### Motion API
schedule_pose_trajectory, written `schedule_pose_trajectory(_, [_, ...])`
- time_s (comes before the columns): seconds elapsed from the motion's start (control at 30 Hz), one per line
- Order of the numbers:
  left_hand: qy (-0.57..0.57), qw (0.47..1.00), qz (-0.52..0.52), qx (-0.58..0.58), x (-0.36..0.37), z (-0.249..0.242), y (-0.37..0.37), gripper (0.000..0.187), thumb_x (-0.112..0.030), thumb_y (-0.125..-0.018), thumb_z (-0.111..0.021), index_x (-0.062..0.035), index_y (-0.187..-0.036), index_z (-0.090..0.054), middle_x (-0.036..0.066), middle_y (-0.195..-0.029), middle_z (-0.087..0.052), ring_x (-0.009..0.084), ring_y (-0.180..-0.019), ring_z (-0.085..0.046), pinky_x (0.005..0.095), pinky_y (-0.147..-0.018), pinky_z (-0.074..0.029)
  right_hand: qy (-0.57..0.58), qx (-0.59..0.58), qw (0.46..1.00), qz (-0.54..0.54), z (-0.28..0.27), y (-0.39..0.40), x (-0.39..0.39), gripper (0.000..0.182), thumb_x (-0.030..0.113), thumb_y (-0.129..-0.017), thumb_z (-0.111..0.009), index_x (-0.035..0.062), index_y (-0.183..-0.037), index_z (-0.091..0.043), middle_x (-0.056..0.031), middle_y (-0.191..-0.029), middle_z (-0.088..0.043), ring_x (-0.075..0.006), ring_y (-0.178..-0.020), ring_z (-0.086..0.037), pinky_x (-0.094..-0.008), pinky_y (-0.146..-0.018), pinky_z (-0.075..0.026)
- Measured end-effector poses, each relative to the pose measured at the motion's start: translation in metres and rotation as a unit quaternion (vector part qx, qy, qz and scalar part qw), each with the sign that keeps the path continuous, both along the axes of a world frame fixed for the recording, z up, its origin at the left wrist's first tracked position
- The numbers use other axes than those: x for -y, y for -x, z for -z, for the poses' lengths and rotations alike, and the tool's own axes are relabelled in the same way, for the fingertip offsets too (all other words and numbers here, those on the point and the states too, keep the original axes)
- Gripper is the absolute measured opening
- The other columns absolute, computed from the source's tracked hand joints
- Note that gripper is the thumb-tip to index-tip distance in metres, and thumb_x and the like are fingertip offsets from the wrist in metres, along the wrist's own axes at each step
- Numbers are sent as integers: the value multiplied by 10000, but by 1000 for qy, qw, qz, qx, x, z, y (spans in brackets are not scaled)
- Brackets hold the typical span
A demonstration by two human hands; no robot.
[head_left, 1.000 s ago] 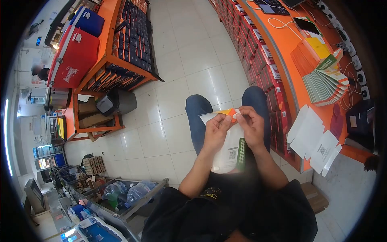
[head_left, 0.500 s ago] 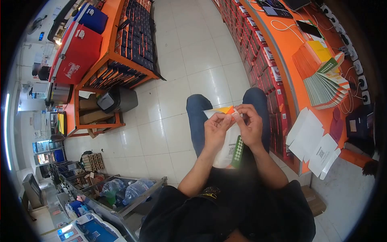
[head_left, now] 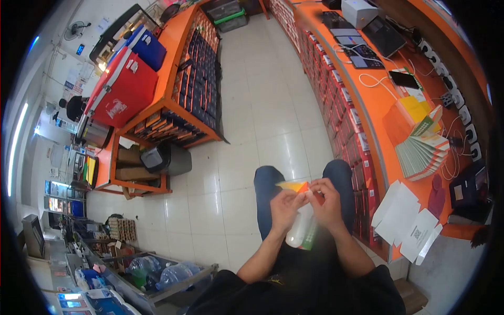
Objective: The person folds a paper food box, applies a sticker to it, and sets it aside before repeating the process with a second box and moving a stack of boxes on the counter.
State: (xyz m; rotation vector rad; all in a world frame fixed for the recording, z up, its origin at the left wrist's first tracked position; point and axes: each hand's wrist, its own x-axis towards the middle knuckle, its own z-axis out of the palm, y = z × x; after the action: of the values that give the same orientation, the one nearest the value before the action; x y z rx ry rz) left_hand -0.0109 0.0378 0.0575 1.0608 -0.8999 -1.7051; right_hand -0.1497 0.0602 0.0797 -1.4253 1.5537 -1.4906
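Note:
Over my lap, both hands pinch the upper end of a thin folded carton (head_left: 303, 227), white with a green patterned edge and an orange and yellow flap. My left hand (head_left: 285, 209) is closed on the flap from the left, its thumb by the orange part. Close beside it, my right hand (head_left: 326, 203) grips the same end with thumb and fingers pressed together. The fingertips of the two hands nearly meet, and they hide part of the fold. The carton's lower end points towards my body.
The orange counter (head_left: 367, 100) on my right carries a fanned stack of printed cartons (head_left: 420, 155), an opened white carton (head_left: 404, 220), a phone (head_left: 403, 79) and cables. Red boxes (head_left: 362, 173) line its side. A crate with plastic bottles (head_left: 176, 275) stands at lower left.
My view has tilted up, so my hands and the carton appear lower in the picture. Both hands still pinch the orange end; the carton's white face is turned less towards me.

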Motion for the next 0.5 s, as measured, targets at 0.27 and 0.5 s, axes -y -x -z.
schedule_pose_trajectory(0.27, [48, 993, 76, 77, 6, 6, -7, 160, 6, -906, -625, 118, -1016, -596, 183, -987, -669, 217, -923, -675, 325, -876, -561, -28, 21, 999, 27, 5, -3, 0, 74, 39, -821, -686, -3, -849, -633, -82, -947, -610, -140, -724, -613, -240, -574, -482])
schedule_pose_trajectory(0.5, [69, 985, 118, 109, 14, 10, -9, 242, -32, -892, -667, 82, -1100, -622, 99, -1008, -688, 118, -895, -647, 229, -798, -507, -26, 49, 998, -9, 5, 4, 3, 95, 65, -844, -671, -9, -897, -643, -107, -971, -612, -183, -812, -640, -266, -637, -511])
